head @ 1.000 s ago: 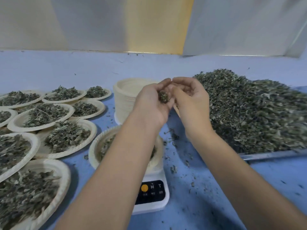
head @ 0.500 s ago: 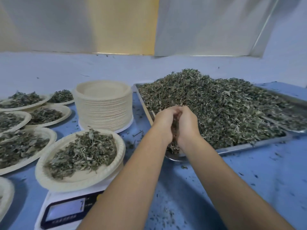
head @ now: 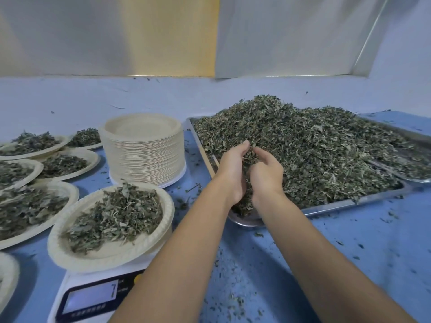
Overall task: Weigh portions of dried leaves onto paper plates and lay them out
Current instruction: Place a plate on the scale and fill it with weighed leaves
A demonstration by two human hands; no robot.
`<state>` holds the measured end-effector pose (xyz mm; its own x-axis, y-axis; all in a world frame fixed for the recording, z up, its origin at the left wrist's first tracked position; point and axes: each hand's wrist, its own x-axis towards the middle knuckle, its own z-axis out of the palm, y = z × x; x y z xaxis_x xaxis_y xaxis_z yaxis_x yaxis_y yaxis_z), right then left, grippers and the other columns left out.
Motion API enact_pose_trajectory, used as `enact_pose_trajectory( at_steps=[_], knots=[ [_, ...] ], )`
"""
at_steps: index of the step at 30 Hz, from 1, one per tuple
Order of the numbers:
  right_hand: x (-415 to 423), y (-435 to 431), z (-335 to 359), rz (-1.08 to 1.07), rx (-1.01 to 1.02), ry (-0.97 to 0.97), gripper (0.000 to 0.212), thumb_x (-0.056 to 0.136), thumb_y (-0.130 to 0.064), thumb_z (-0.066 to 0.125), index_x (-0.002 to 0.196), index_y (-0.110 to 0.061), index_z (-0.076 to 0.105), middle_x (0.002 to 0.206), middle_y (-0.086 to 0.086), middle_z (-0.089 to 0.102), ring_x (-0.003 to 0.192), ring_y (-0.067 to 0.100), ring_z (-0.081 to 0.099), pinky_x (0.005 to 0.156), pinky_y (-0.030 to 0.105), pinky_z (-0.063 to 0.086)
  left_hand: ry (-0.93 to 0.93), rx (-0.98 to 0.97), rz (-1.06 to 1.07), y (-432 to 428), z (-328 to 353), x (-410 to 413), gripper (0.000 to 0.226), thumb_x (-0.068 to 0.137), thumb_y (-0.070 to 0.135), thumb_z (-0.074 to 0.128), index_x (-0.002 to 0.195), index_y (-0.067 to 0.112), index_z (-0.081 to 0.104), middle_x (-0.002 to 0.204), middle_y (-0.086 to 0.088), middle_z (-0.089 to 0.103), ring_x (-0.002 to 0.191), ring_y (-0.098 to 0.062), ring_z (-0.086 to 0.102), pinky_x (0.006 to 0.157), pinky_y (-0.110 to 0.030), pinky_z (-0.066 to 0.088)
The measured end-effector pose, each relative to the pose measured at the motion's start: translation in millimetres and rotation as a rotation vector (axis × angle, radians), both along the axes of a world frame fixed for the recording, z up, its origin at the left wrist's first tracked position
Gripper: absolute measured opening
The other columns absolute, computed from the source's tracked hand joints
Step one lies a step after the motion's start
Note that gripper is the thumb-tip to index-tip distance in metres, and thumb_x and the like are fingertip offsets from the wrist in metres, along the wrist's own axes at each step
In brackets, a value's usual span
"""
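Cupping dried leaves (head: 314, 145), left hand (head: 233, 170), right hand (head: 267, 174), scale (head: 93, 298) showing 7

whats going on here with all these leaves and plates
A person is portioning dried leaves. The left hand and right hand are cupped together around a clump of leaves at the near corner of the leaf pile on the metal tray. A paper plate with leaves on it sits on the scale. A stack of empty plates stands behind it, and filled plates lie to the left.
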<state>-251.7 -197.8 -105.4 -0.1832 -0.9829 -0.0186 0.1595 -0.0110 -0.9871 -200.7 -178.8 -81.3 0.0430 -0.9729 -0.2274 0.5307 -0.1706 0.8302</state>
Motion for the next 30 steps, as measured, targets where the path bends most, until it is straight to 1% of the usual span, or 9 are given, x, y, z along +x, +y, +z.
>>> enact_pose_trajectory(
  at_steps=[2,5,7,9,11,12,17,24,30],
  knots=[
    [0,0,-1,0.007,0.01,-0.035,0.055,0.088,0.011,0.036,0.133,-0.015,0.053,0.136,0.004,0.051,0.108,0.014,0.051,0.076,0.022,0.045,0.012,0.008,0.012,1,0,2,0.057,0.097,0.035,0.046,0.149,0.022,0.025,0.157,-0.003,0.018,0.144,-0.019,0.017,0.115,-0.039,0.021],
    [2,2,1,0.018,0.037,-0.138,0.052,0.088,0.009,0.035,0.132,-0.011,0.053,0.135,0.009,0.053,0.103,0.015,0.047,0.097,0.032,0.043,-0.093,0.002,0.002,5,1,4,0.052,0.1,0.036,0.039,0.147,0.015,0.03,0.153,-0.002,0.029,0.143,-0.017,0.019,0.116,-0.04,0.009],
    [5,4,2,0.021,0.06,-0.16,0.048,0.089,0.005,0.036,0.128,-0.013,0.059,0.116,0.006,0.063,0.089,0.013,0.052,0.084,0.026,0.046,-0.076,-0.008,0.011,8,2,6,0.051,0.1,0.034,0.039,0.146,0.013,0.032,0.151,-0.001,0.033,0.141,-0.016,0.026,0.114,-0.037,0.016],
    [8,7,4,0.025,0.055,-0.194,0.044,0.089,0.002,0.038,0.123,-0.013,0.063,0.09,0.001,0.062,0.072,0.01,0.052,0.062,0.02,0.043,0.027,-0.019,0.023,12,4,10,0.05,0.1,0.031,0.042,0.144,0.01,0.033,0.14,-0.002,0.045,0.121,-0.015,0.049,0.096,-0.03,0.039],
    [14,10,7,0.05,0.041,-0.252,0.043,0.089,0.002,0.039,0.122,-0.011,0.063,0.09,0.003,0.063,0.073,0.01,0.055,0.06,0.02,0.042,0.073,-0.031,0.047,18,7,15,0.047,0.1,0.028,0.043,0.142,0.007,0.036,0.134,-0.002,0.05,0.088,-0.009,0.056,0.071,-0.022,0.047],
    [18,12,8,0.062,0.029,-0.274,0.042,0.089,0.002,0.038,0.122,-0.01,0.063,0.097,0.005,0.065,0.078,0.012,0.058,0.062,0.019,0.044,0.069,-0.041,0.05,21,9,19,0.046,0.1,0.027,0.043,0.141,0.005,0.038,0.139,-0.004,0.048,0.087,-0.008,0.057,0.067,-0.019,0.048],
    [42,28,18,0.078,-0.082,-0.363,0.036,0.09,0.004,0.04,0.103,-0.012,0.068,0.101,0.005,0.07,0.084,0.01,0.064,0.067,0.016,0.051,0.031,-0.155,0.115,35,14,45,0.039,0.1,0.018,0.04,0.136,0.003,0.047,0.14,-0.008,0.049,0.126,-0.016,0.049,0.098,-0.026,0.043],
    [79,54,33,0.246,-0.197,-0.513,0.026,0.095,0.002,0.044,0.093,-0.008,0.068,0.097,0.009,0.072,0.092,0.015,0.07,0.081,0.021,0.056,-0.012,-0.277,0.225,80,37,104,0.026,0.097,0.012,0.041,0.109,0.002,0.061,0.121,-0.013,0.061,0.118,-0.021,0.056,0.096,-0.026,0.045],
    [102,65,17,0.38,-0.14,-0.265,0.027,0.097,-0.001,0.042,0.094,-0.008,0.067,0.091,0.005,0.072,0.087,0.012,0.071,0.083,0.024,0.056,-0.193,-0.334,0.445,118,37,161,0.026,0.098,0.011,0.039,0.104,0.007,0.063,0.118,-0.008,0.065,0.11,-0.016,0.062,0.092,-0.026,0.051]
  ],
)
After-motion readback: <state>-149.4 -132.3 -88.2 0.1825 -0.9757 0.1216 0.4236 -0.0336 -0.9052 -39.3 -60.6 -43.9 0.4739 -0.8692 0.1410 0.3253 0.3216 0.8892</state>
